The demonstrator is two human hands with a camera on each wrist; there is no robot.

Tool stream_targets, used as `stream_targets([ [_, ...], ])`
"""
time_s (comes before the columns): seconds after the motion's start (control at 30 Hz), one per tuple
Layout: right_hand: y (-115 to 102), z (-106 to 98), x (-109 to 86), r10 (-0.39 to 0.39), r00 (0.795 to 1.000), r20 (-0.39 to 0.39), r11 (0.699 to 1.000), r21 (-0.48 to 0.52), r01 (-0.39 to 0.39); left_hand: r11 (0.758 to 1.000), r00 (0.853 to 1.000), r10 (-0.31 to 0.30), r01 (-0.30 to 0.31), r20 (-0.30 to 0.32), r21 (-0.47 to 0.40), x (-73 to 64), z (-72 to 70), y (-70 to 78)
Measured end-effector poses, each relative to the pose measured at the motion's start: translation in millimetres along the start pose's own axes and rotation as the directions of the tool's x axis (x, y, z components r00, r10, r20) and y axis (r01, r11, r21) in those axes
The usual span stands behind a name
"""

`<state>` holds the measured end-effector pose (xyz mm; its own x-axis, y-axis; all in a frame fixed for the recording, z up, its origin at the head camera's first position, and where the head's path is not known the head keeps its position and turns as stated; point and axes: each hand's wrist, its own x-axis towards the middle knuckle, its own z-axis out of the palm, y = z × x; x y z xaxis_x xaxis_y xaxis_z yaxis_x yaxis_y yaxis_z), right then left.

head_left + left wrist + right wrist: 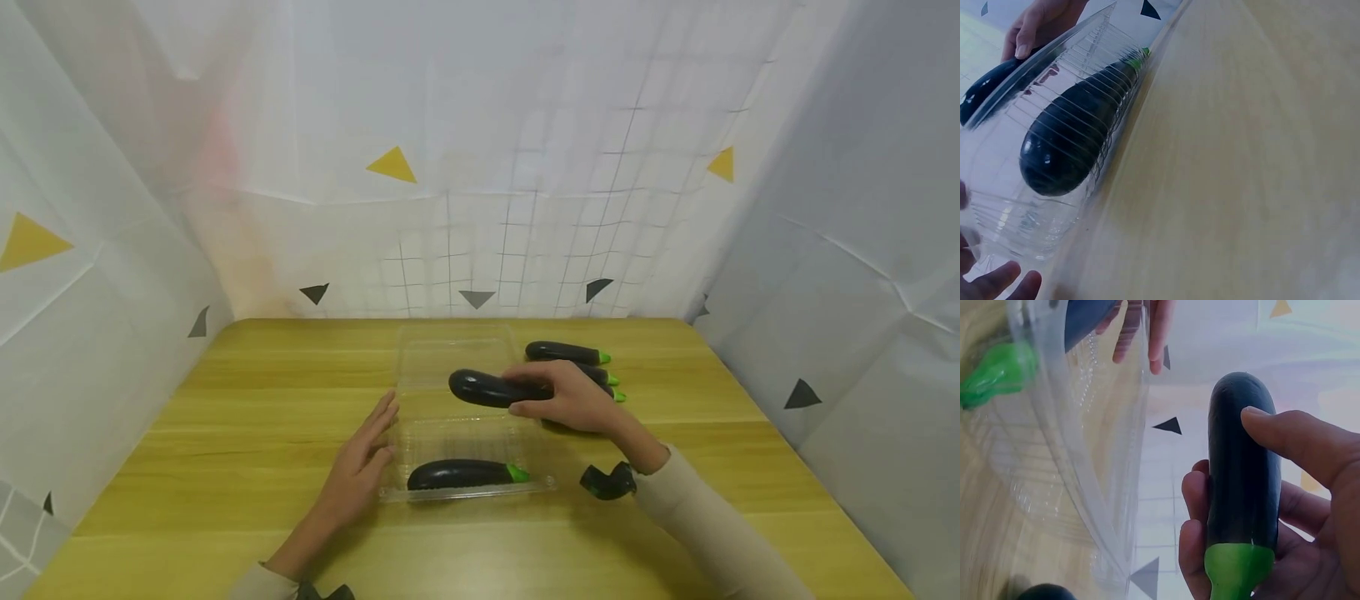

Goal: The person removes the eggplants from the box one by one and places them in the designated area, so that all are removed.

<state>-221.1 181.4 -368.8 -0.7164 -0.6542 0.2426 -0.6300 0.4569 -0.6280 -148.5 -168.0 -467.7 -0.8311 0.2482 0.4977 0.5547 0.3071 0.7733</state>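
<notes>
My right hand [566,396] grips a dark eggplant [480,388] near its stem end, holding it above the back part of a clear plastic box [468,493]. In the right wrist view, the thumb and curled fingers wrap this eggplant [1244,469], whose green stem points down in the picture. A second eggplant [459,474] lies inside the box along its near side, green stem to the right. My left hand [360,462] rests at the box's left side with fingers extended. The left wrist view shows its fingertips [997,281] by the box's end wall.
Several more eggplants [562,352] lie on the wooden table [270,417] right of the box, partly hidden behind my right hand. The clear lid [457,354] lies folded back behind the box. White sheeting with coloured triangles encloses the table at the back and sides.
</notes>
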Motion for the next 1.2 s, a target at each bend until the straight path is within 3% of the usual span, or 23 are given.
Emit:
stream_targets([
  [0.3,8,-5,-9.7,0.01,0.998,-0.054,0.999,0.039,-0.008,0.999,1.0,-0.004,0.005,-0.015,0.054,-0.3,0.3,-2.4],
  [0.6,14,-9,-20.7,0.044,0.997,-0.064,0.996,0.08,-0.039,0.996,0.998,-0.06,0.062,-0.032,0.057,-1.7,-1.4,-0.5],
  [0.87,22,-13,-30.7,0.119,0.991,-0.064,0.988,0.103,-0.112,0.998,0.999,-0.048,0.049,-0.025,0.037,-1.7,-1.0,-2.5],
  [1.2,24,-17,-43.0,0.142,0.986,-0.087,0.987,0.094,-0.134,0.998,0.998,-0.053,0.054,-0.025,0.031,-1.1,-1.2,-2.8],
])
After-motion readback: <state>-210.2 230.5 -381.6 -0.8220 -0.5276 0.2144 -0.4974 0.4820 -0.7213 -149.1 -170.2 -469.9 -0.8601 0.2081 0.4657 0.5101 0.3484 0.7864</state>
